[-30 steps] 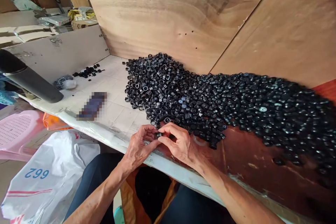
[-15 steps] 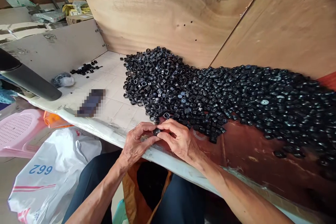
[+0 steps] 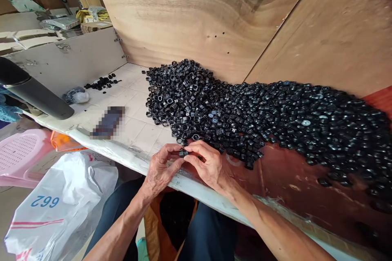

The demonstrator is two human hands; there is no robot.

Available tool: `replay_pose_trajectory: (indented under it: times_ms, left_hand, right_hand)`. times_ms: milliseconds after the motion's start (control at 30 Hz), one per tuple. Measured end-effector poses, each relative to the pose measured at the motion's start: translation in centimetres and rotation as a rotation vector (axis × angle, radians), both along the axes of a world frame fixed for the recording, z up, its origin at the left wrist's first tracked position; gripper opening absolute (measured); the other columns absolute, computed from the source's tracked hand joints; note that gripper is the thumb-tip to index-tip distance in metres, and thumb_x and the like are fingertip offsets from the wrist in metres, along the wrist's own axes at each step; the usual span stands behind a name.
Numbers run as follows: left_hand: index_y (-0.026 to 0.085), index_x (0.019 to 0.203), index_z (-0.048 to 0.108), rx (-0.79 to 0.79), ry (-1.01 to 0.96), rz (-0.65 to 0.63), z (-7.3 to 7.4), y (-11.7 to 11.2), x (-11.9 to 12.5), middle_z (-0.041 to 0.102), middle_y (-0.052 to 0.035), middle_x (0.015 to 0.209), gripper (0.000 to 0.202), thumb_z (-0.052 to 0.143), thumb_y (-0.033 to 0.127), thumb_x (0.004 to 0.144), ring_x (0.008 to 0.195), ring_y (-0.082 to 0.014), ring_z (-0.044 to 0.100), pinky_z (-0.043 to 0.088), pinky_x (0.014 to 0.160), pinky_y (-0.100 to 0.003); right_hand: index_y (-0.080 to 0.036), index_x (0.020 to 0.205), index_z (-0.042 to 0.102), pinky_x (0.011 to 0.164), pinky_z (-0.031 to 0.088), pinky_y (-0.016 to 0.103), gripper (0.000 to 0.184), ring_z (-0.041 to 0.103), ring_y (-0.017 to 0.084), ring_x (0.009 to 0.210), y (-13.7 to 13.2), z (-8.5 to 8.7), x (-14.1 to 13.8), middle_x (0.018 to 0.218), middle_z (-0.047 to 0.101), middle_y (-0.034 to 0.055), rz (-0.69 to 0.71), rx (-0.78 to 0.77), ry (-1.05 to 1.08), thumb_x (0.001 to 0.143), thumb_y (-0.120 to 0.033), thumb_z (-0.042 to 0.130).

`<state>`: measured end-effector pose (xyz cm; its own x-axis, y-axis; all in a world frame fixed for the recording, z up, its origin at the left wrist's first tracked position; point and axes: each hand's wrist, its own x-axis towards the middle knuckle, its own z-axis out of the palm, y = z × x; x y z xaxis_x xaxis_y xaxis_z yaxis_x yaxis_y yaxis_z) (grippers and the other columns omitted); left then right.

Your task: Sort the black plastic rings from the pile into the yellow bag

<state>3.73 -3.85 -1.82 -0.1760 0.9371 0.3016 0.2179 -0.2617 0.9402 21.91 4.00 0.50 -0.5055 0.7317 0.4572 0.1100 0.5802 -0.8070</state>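
Between my two hands, above the table's front edge, is a small black ribbed plastic part (image 3: 183, 153). My left hand (image 3: 161, 169) pinches it from the left with thumb and forefinger. From the other side my right hand (image 3: 207, 163) grips it, also with thumb and fingertips. Whether it is one part or two pressed together I cannot tell. Just beyond my fingers lies a large pile of small black plastic rings (image 3: 183, 89). To the right it merges into a heap of rounder black cap-like pieces (image 3: 306, 110).
A pixelated dark flat object (image 3: 108, 123) lies left on the table. Near it are a grey cylinder (image 3: 43, 94), a clear plastic bag (image 3: 76, 95) and loose black bits (image 3: 103, 82). Plywood boards (image 3: 190, 12) stand behind. Below are a white sack (image 3: 61, 204) and a pink stool (image 3: 24, 151).
The view has shifted slightly, so the scene sits a little lower. Both hands stay together on the black part, which shows a little more between the fingertips.
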Motion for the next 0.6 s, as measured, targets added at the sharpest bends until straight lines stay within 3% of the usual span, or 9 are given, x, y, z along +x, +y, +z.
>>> replay_pose_trajectory:
  times_ms: [100, 167, 267, 333, 400, 467, 600]
  left_hand:
    - [0.022, 0.118, 0.069, 0.005, 0.061, -0.001, 0.3, 0.0, 0.0, 0.072, -0.0057, 0.113, 0.023, 0.073, 0.026, 0.096, 0.091, -0.0161, 0.073, 0.062, 0.085, -0.031]
    - [0.022, 0.116, 0.070, 0.024, 0.086, 0.001, 0.4, 0.0, 0.0, 0.073, -0.0057, 0.112, 0.020, 0.073, 0.027, 0.096, 0.089, -0.0156, 0.073, 0.062, 0.084, -0.031]
    - [0.022, 0.114, 0.071, 0.045, 0.095, -0.011, 0.4, 0.1, 0.1, 0.074, -0.0070, 0.114, 0.019, 0.074, 0.029, 0.096, 0.091, -0.0170, 0.075, 0.063, 0.085, -0.033]
    - [0.021, 0.113, 0.072, 0.048, 0.087, -0.040, 0.5, 0.0, 0.2, 0.074, -0.0081, 0.115, 0.019, 0.074, 0.029, 0.096, 0.095, -0.0189, 0.075, 0.064, 0.087, -0.035]
    - [0.021, 0.113, 0.071, 0.043, 0.053, -0.063, 0.6, 0.0, 0.3, 0.074, -0.0090, 0.115, 0.020, 0.074, 0.030, 0.096, 0.096, -0.0202, 0.076, 0.065, 0.087, -0.036]
    - [0.021, 0.114, 0.071, 0.027, 0.014, -0.066, 0.5, -0.1, 0.4, 0.074, -0.0095, 0.115, 0.020, 0.073, 0.031, 0.097, 0.097, -0.0207, 0.076, 0.065, 0.087, -0.036]
    - [0.021, 0.116, 0.070, 0.019, 0.016, -0.028, 0.4, -0.3, 0.4, 0.074, -0.0096, 0.114, 0.023, 0.073, 0.034, 0.097, 0.095, -0.0197, 0.074, 0.063, 0.086, -0.035]
  right_hand:
    - [-0.023, 0.106, 0.074, 0.083, 0.059, 0.031, 0.010, 0.073, 0.021, 0.096, 0.1, 0.0, 0.1, 0.103, 0.076, 0.0070, 0.011, 0.020, -0.034, 0.101, -0.028, 0.067]
    - [-0.023, 0.102, 0.073, 0.076, 0.058, 0.029, 0.011, 0.072, 0.019, 0.083, 0.2, 0.1, 0.3, 0.093, 0.075, 0.0047, 0.019, -0.001, -0.090, 0.102, -0.032, 0.067]
    - [-0.023, 0.085, 0.069, 0.064, 0.052, 0.026, 0.025, 0.065, 0.015, 0.064, 0.3, 0.0, 0.4, 0.076, 0.070, 0.0003, 0.000, -0.002, -0.186, 0.105, -0.036, 0.062]
    - [-0.023, 0.075, 0.064, 0.062, 0.050, 0.025, 0.035, 0.063, 0.015, 0.062, 0.2, -0.3, 0.2, 0.071, 0.067, 0.0000, -0.019, 0.036, -0.178, 0.107, -0.036, 0.058]
    - [-0.022, 0.083, 0.066, 0.061, 0.051, 0.025, 0.029, 0.064, 0.015, 0.062, 0.1, -0.7, -0.1, 0.073, 0.068, 0.0008, -0.043, 0.050, -0.105, 0.106, -0.037, 0.058]
    - [-0.022, 0.102, 0.069, 0.062, 0.054, 0.026, 0.017, 0.067, 0.016, 0.064, -0.1, -1.1, -0.3, 0.083, 0.073, 0.0027, -0.044, 0.048, -0.049, 0.104, -0.036, 0.061]
    - [-0.022, 0.119, 0.069, 0.075, 0.060, 0.030, 0.021, 0.072, 0.020, 0.076, -0.2, -1.2, 0.0, 0.094, 0.075, 0.0061, 0.039, 0.115, -0.052, 0.104, -0.031, 0.058]
